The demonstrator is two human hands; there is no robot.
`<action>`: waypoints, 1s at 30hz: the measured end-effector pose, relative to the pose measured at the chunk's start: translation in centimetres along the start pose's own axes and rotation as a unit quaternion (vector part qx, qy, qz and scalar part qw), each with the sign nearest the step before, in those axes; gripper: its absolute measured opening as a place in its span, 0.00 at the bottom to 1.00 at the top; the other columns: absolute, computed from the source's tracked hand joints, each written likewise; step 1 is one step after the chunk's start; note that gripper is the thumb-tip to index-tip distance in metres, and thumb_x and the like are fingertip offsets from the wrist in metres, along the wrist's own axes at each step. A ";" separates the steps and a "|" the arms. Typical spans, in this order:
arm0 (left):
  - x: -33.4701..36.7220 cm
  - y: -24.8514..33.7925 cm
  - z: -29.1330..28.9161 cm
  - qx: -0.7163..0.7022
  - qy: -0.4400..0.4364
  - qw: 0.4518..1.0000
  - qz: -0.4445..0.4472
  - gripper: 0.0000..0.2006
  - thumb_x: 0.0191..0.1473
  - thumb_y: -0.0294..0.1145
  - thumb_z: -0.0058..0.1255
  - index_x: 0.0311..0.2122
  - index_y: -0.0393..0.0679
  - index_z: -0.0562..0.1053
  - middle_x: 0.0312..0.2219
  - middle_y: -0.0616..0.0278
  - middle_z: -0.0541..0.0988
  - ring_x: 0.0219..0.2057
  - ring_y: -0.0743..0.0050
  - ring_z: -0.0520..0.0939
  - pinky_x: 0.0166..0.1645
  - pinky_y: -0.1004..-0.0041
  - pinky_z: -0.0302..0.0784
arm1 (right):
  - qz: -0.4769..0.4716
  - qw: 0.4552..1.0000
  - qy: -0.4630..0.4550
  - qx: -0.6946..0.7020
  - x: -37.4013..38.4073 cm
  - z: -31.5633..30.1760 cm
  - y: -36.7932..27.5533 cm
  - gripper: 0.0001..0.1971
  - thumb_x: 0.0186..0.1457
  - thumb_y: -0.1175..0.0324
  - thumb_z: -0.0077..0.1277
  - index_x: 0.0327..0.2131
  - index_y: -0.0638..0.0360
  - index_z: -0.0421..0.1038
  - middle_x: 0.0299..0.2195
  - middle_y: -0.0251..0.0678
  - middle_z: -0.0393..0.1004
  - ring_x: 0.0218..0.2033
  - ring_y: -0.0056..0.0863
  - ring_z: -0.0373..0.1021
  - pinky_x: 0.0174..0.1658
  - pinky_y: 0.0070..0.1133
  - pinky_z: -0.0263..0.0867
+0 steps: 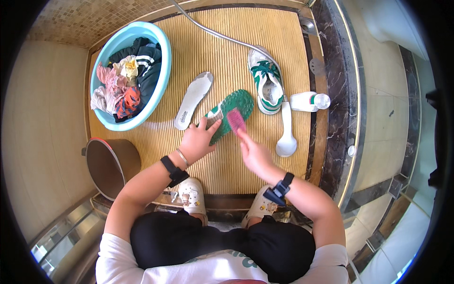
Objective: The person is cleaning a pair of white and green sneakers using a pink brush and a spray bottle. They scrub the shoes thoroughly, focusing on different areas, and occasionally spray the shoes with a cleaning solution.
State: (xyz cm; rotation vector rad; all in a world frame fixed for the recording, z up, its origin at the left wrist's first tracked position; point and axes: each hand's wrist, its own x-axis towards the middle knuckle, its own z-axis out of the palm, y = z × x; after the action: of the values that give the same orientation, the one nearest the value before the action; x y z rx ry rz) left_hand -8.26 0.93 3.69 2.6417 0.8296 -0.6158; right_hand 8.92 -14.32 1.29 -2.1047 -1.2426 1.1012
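Green-soled shoe point(242, 101) lies sole up near the centre of the frame, the left hand point(197, 143) spread over its lower-left end; whether that hand grips it, I cannot tell. The right hand point(257, 158) is closed round a pink brush point(235, 120) that hides part of the sole. A grey insole point(195, 97) lies just left. Right of centre, a metal hose point(212, 31) crosses a green-and-white shoe point(263, 81), leading to a white shower head point(286, 145) near a bottle point(303, 101). A blue basin point(166, 66) of clothes point(116, 81) fills the upper left, a brown bucket point(128, 152) below it
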 end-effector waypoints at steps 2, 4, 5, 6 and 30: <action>-0.2 0.2 0.1 0.003 0.002 1.000 -0.004 0.41 0.44 0.46 0.62 0.65 0.58 0.60 0.53 0.42 0.67 0.34 0.41 0.79 0.38 0.59 0.81 | -0.015 1.000 0.001 0.002 0.2 0.2 0.5 0.21 0.62 0.65 0.46 0.59 0.37 0.64 0.19 0.46 0.73 0.17 0.43 0.70 0.21 0.35 0.65; 0.0 0.4 -0.2 0.008 0.003 1.000 -0.007 0.41 0.43 0.46 0.62 0.65 0.58 0.60 0.53 0.42 0.67 0.36 0.41 0.80 0.40 0.58 0.81 | 0.013 0.999 0.025 -0.019 3.0 -1.2 1.1 0.20 0.63 0.62 0.45 0.58 0.38 0.65 0.18 0.45 0.72 0.17 0.43 0.71 0.22 0.36 0.64; -0.1 0.0 -0.2 0.000 0.002 1.000 -0.009 0.41 0.43 0.46 0.62 0.64 0.58 0.61 0.53 0.42 0.67 0.36 0.41 0.80 0.40 0.58 0.81 | 0.015 0.999 0.042 -0.026 4.2 -1.4 1.0 0.19 0.63 0.61 0.44 0.58 0.38 0.65 0.17 0.44 0.71 0.18 0.43 0.71 0.21 0.37 0.63; 0.2 0.0 -0.2 -0.011 0.007 1.000 -0.002 0.41 0.43 0.46 0.62 0.64 0.58 0.61 0.53 0.43 0.67 0.36 0.41 0.80 0.40 0.58 0.81 | -0.010 0.995 0.099 -0.021 5.5 -1.6 1.9 0.19 0.63 0.61 0.45 0.58 0.38 0.65 0.17 0.45 0.72 0.18 0.43 0.71 0.21 0.37 0.64; -0.8 -3.7 -0.1 -0.348 0.078 0.934 0.029 0.35 0.44 0.42 0.63 0.56 0.40 0.65 0.43 0.48 0.77 0.41 0.56 0.81 0.48 0.65 0.76 | -0.066 0.994 0.057 -0.060 1.0 -2.6 -0.6 0.21 0.62 0.63 0.47 0.59 0.34 0.65 0.19 0.41 0.74 0.19 0.40 0.73 0.22 0.34 0.66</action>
State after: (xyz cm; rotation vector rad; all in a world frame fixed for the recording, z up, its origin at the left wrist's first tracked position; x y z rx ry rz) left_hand -11.01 3.56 3.59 2.0611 0.8176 -0.0590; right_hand 10.99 -13.08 2.79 -2.1055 -1.4016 0.8553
